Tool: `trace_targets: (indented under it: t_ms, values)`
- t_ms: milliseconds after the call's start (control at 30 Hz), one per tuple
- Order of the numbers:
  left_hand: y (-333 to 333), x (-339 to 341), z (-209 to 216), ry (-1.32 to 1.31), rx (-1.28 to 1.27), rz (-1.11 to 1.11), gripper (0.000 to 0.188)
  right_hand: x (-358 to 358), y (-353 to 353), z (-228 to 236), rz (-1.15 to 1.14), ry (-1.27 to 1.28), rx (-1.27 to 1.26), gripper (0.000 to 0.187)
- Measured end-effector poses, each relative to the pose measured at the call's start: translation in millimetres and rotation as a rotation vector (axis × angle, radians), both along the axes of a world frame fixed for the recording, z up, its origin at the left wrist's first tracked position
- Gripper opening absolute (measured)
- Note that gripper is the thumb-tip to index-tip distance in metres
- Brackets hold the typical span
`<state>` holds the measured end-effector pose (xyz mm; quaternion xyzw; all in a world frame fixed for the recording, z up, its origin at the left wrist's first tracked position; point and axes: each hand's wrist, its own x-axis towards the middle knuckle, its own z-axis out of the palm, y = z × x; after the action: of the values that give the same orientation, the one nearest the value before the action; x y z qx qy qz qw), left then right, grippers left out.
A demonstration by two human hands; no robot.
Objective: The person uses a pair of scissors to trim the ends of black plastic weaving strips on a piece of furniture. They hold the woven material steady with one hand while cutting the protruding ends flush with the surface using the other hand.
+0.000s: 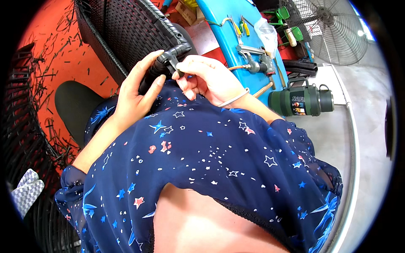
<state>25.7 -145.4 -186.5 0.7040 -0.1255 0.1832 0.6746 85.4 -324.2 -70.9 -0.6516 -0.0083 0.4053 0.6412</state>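
Note:
A piece of black woven wicker furniture (130,27) leans toward me, its corner close to my body. My left hand (136,90) is closed round the wrapped black frame end (156,71), thumb on the near side and fingers along the far side. Just right of it, my right hand (204,78) pinches a short flat black strip (173,63) at that corner between thumb and forefinger. The other right fingers curl loosely under. Where the strip joins the frame is partly hidden by my fingers.
A blue table (223,38) at the right holds yellow-handled pliers (244,27), a metal air tool (261,63) and a clear plastic bag (266,36). Beside it are a green flask (295,101) and a large fan (327,25). Black scraps litter the red floor (63,50); black strips (29,139) pile left.

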Motion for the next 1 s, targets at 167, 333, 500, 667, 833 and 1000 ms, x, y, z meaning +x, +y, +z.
trace_targets:
  t_ms: [167,333,500,667,833,1000]
  values:
    - [1.4,1.2,-4.9,-0.029,-0.029,-0.004,0.049,-3.7,4.0,4.6,0.019,-0.002,-0.014,0.022]
    - [3.2,1.0,-5.8,-0.024,-0.027,-0.012,0.049,-6.2,8.6,5.8,-0.003,-0.013,-0.04,0.021]
    - [3.5,0.4,-7.5,-0.013,-0.026,-0.011,0.05,-3.5,10.6,10.4,0.049,-0.035,-0.059,0.023]
    - [4.6,-1.2,-2.8,-0.024,0.018,-0.002,0.051,-1.0,13.2,14.7,0.063,-0.053,-0.082,0.023]
    - [4.6,-0.9,0.3,-0.034,0.035,-0.011,0.052,-1.9,12.5,11.3,0.02,-0.089,-0.05,0.021]
    - [4.0,-1.1,1.2,-0.017,0.02,-0.02,0.052,-4.6,10.8,11.2,0.03,-0.147,-0.07,0.023]
